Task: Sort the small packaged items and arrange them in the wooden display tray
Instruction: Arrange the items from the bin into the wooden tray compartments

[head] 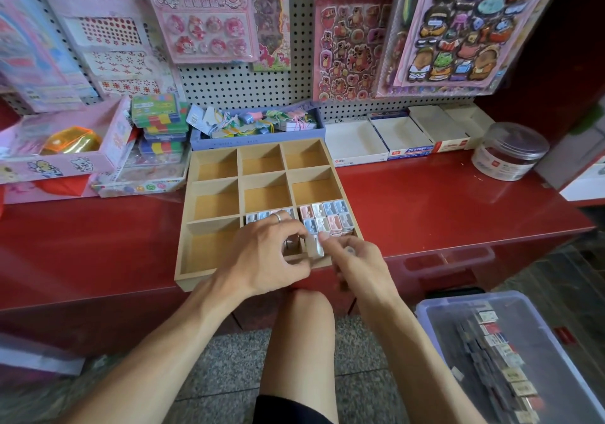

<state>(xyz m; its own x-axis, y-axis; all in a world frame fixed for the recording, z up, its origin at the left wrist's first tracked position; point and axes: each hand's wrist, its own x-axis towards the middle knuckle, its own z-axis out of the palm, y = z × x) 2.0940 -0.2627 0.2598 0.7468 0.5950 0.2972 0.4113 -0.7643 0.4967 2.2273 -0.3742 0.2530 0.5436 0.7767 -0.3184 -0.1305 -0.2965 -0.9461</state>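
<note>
Tray: the wooden display tray [209, 253] sits on the red surface [442, 201], its far compartments bare.
Packets: pastel packaged items [327, 219] fill the near right compartment; more line the near middle one.
Left hand [265, 256]: fingers curled over the near middle compartment; what its grip holds cannot be told.
Right hand [357, 261]: pinches a white packet [315, 246] at the divider.
Bin: a clear storage bin [435, 319] stands near right.

Left hand [268, 253] perhaps hides packets.

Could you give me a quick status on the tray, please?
Left hand and right hand both pinching packets. Wooden tray: two near compartments partly filled. Nothing blocking.
</note>
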